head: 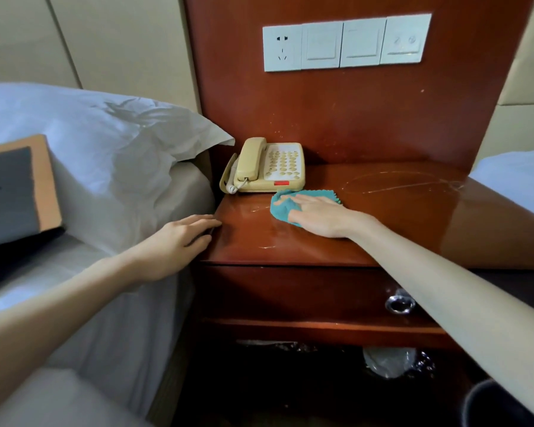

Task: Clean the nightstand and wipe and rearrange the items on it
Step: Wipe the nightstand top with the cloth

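Note:
The glossy red-brown nightstand [398,223] fills the centre of the head view, with damp streaks across its top. A beige corded telephone [267,166] sits at its back left corner, handset on the cradle. My right hand [318,215] lies flat with straight fingers on a teal cloth [285,204], pressing it to the top just in front of the phone. My left hand [182,238] rests with relaxed fingers on the nightstand's left front edge and holds nothing.
A bed with a white pillow [105,155] adjoins the left side, and a flat orange-and-grey item [16,186] lies on it. Another bed [515,177] touches the right. A drawer with a metal ring pull [399,303] sits below. Switches and a socket [346,43] are on the back panel.

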`<state>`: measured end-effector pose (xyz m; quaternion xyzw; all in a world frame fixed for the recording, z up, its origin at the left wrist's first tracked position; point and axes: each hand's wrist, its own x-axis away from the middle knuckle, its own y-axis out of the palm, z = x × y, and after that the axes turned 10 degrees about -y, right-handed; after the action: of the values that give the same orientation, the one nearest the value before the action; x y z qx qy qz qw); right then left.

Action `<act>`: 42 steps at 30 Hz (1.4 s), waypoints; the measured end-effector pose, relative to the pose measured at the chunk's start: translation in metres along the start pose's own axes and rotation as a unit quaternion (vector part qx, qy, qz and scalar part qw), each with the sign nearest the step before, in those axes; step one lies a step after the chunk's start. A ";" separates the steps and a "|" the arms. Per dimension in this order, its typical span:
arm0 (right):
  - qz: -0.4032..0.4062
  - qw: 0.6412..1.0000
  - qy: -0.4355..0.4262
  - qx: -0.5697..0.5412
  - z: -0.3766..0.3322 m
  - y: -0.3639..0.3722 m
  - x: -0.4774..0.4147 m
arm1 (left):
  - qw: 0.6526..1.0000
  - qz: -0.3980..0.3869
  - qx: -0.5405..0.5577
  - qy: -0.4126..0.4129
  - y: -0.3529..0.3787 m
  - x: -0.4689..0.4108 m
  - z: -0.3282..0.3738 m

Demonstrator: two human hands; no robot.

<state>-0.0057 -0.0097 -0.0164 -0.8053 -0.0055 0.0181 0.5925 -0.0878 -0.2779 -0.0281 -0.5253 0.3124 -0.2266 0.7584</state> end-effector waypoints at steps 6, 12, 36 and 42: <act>-0.079 0.990 -0.112 -0.015 -0.027 0.006 0.050 | 1.000 -0.005 -0.002 -0.004 0.000 -0.001 0.002; -0.086 0.990 -0.107 -0.012 -0.028 0.005 0.038 | 1.000 -0.016 -0.015 -0.003 -0.004 0.000 0.002; -0.030 0.998 -0.055 0.001 -0.063 0.021 -0.071 | 0.991 0.086 -0.036 -0.092 -0.024 -0.001 -0.011; -0.036 0.985 -0.166 -0.010 -0.097 0.031 -0.028 | 0.991 0.077 -0.054 -0.090 -0.025 -0.003 -0.014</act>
<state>-0.0305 -0.1118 -0.0163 -0.7962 -0.1329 0.1301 0.5758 -0.1002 -0.2938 -0.0076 -0.5578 0.2941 -0.1020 0.7694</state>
